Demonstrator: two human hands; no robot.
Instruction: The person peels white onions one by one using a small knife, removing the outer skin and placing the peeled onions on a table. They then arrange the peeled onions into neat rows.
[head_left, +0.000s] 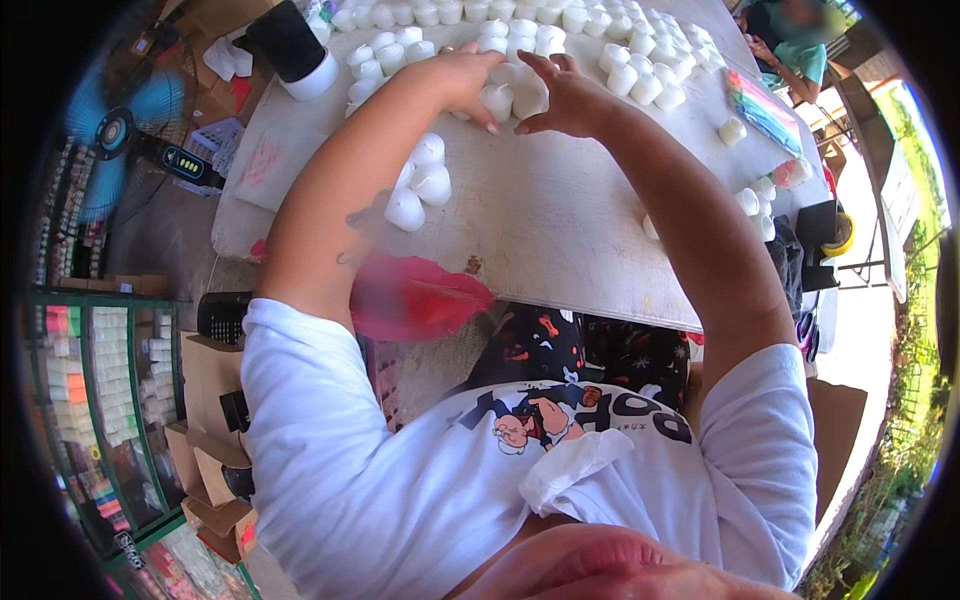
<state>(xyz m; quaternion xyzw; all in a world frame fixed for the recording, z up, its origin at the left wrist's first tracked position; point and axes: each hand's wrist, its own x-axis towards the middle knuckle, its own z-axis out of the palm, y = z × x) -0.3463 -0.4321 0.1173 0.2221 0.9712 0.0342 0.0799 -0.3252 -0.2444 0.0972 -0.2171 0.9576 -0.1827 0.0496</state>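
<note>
Both hands curve around a small cluster of white votive candles (496, 101) at the far side of the white table (555, 217). My left hand (466, 84) is on the cluster's left, fingers spread and thumb toward me. From the right, my right hand (568, 94) arches beside a candle, its thumb and fingers apart. Whether the fingertips touch the wax is hard to see. Just behind the hands stands another candle group (521, 34). Nearer me, by my left forearm, sits a separate group of white candles (420, 184).
More candles fill the back (592, 19) and right (645, 75). A black-and-white container (292, 56) stands at the left corner, a fan (116, 135) beyond. Colored sheets (765, 112), a loose candle (733, 131) and a tape dispenser (821, 232) lie right. Another person (802, 52) sits behind.
</note>
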